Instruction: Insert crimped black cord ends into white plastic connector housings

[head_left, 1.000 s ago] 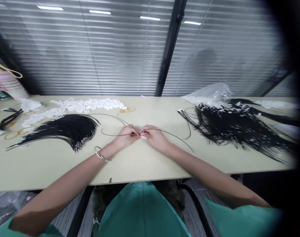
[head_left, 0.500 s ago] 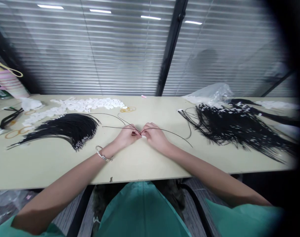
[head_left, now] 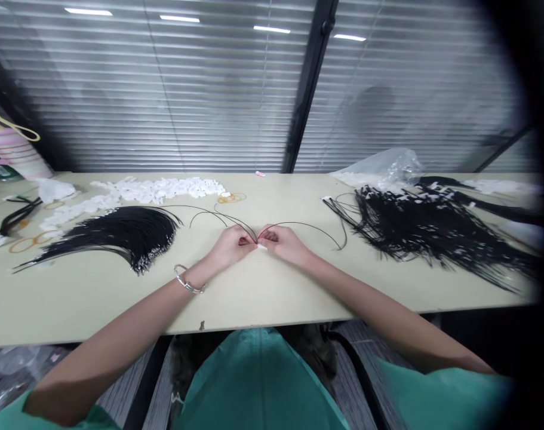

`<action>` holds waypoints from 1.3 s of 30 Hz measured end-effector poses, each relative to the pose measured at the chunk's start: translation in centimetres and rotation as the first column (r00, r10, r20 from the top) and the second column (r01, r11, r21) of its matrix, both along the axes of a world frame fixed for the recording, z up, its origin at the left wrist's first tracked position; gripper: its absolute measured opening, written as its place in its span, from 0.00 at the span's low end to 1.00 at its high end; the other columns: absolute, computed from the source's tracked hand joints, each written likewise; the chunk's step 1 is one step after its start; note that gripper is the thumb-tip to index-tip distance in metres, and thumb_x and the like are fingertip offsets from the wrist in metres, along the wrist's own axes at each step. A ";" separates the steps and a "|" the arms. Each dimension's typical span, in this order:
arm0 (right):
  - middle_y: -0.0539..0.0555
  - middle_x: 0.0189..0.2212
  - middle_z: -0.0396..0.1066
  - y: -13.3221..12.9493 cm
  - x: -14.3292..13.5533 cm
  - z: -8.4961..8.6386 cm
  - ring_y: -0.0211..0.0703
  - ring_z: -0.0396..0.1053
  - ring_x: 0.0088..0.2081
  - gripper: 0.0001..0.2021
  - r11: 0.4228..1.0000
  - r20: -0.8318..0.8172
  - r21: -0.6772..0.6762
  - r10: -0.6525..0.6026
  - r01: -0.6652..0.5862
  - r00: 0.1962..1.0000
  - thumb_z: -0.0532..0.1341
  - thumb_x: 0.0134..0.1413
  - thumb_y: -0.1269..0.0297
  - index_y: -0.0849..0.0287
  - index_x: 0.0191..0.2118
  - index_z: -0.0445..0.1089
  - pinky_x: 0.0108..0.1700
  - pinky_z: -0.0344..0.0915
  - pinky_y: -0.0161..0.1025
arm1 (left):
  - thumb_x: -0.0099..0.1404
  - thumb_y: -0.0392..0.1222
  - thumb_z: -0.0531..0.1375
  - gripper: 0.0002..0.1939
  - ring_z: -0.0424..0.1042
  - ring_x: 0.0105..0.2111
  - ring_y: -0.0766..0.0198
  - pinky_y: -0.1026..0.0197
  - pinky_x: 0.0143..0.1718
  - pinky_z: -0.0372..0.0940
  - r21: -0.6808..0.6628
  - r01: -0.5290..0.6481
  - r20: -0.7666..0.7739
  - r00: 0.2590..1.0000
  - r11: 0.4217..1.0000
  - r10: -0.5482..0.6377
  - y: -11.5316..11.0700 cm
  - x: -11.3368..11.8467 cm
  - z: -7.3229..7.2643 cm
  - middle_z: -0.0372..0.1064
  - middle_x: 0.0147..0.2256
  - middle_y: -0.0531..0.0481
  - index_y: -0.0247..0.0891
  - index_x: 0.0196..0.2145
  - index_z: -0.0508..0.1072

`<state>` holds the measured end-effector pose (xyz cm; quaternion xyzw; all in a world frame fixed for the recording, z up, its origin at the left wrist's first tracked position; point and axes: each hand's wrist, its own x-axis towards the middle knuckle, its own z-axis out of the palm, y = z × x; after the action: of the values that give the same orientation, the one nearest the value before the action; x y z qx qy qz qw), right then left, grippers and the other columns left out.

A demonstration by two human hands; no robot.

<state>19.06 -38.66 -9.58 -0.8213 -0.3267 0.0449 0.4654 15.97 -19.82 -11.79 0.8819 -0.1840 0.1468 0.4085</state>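
Note:
Above the middle of the table my left hand (head_left: 231, 245) and my right hand (head_left: 283, 242) meet, fingertips close together. Thin black wires (head_left: 301, 224) run out from between the fingers, curving away on both sides. My left hand pinches the wires at its fingertips. A small white connector (head_left: 262, 246) shows at the fingertips of my right hand, which is closed on it; the wire ends at the connector are too small to make out. Left of my hands lies a fanned bundle of black wires (head_left: 119, 233) with metallic tips.
White connectors (head_left: 164, 190) lie spread behind the left bundle, near yellow rubber bands (head_left: 231, 197). On the right are a pile of black wires with white connectors (head_left: 415, 224) and a clear plastic bag (head_left: 383, 167). A pink striped cup (head_left: 18, 149) stands far left.
The wires between my hands have swung upward and now curve differently on both sides. My right hand has turned slightly, and more of the white connector shows.

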 end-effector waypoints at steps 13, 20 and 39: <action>0.50 0.31 0.71 -0.1 -0.1 0.1 0.35 0.67 0.33 0.09 1.000 0.034 0.011 -0.015 0.015 0.999 0.54 0.53 0.62 0.59 0.34 0.69 0.36 0.60 0.32 | 0.57 0.37 0.60 0.05 0.70 0.31 0.66 0.65 0.34 0.65 0.016 0.047 -0.019 0.999 0.999 -0.047 -0.2 -0.4 0.6 0.72 0.32 0.50 0.37 0.31 0.76; 0.49 0.30 0.70 0.0 -0.4 0.1 0.34 0.64 0.31 0.09 1.000 0.132 -0.030 0.014 -0.011 0.991 0.53 0.55 0.63 0.59 0.33 0.68 0.35 0.58 0.31 | 0.56 0.37 0.61 0.05 0.70 0.30 0.67 0.65 0.33 0.66 -0.003 0.049 -0.047 0.998 0.999 -0.049 -0.2 -0.2 0.2 0.70 0.32 0.48 0.35 0.31 0.77; 0.49 0.30 0.68 -0.1 0.5 -0.7 0.33 0.65 0.32 0.09 0.995 -0.068 0.086 0.060 -0.054 0.996 0.56 0.53 0.58 0.59 0.34 0.66 0.34 0.59 0.31 | 0.55 0.33 0.58 0.03 0.66 0.28 0.69 0.67 0.29 0.62 -0.091 0.062 -0.041 0.997 0.994 -0.066 -0.9 -1.2 1.7 0.68 0.32 0.51 0.34 0.30 0.71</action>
<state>19.61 -38.73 -10.30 -0.7895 -0.3350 0.0732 0.5091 14.77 -20.76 -10.06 0.8593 -0.1961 0.1224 0.4563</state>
